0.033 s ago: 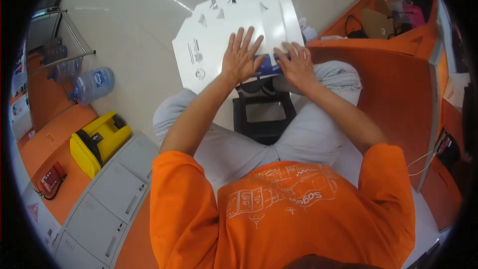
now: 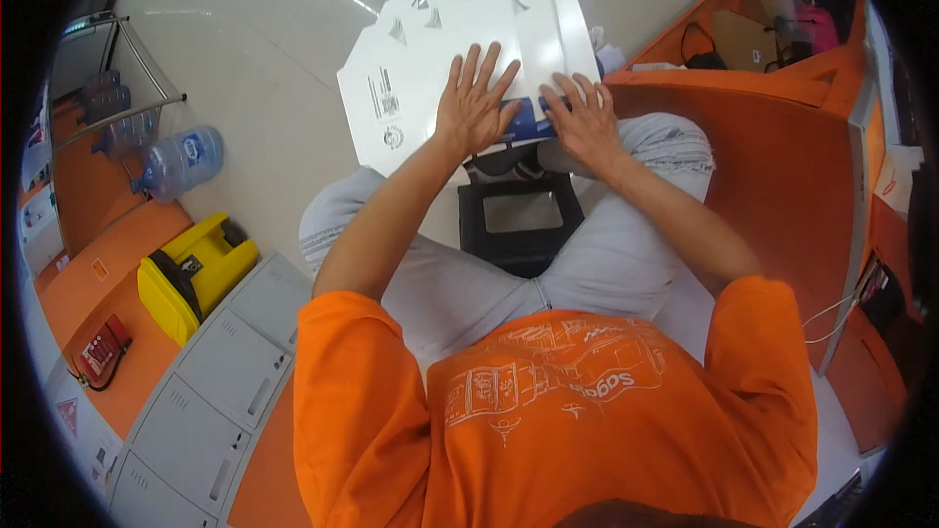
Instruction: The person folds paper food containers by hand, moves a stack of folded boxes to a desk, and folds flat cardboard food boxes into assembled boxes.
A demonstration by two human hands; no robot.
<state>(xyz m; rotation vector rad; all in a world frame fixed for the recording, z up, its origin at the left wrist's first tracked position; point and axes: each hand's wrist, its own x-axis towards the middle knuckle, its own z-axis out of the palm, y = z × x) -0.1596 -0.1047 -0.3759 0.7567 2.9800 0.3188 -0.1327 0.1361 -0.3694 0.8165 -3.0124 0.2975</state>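
Observation:
A large sheet of white card with small cut slots, printed marks at its left and blue parts at its near right edge lies before my knees. My left hand rests flat on it, palm down and fingers spread. Beside it, my right hand lies over the near right part, where a strip of the card is folded over. Its fingers are bent and slightly apart, touching the folded strip. The blue part shows between my two hands. What supports the card is mostly hidden beneath it.
A black frame-like stool stands between my legs. To the left are a blue water bottle, a yellow case, a fire extinguisher and grey lockers. An orange bench with boxes behind it stands right.
Both hands have shifted very slightly away from me, the right one a little more, its fingers sliding up the folded strip. The card has barely moved.

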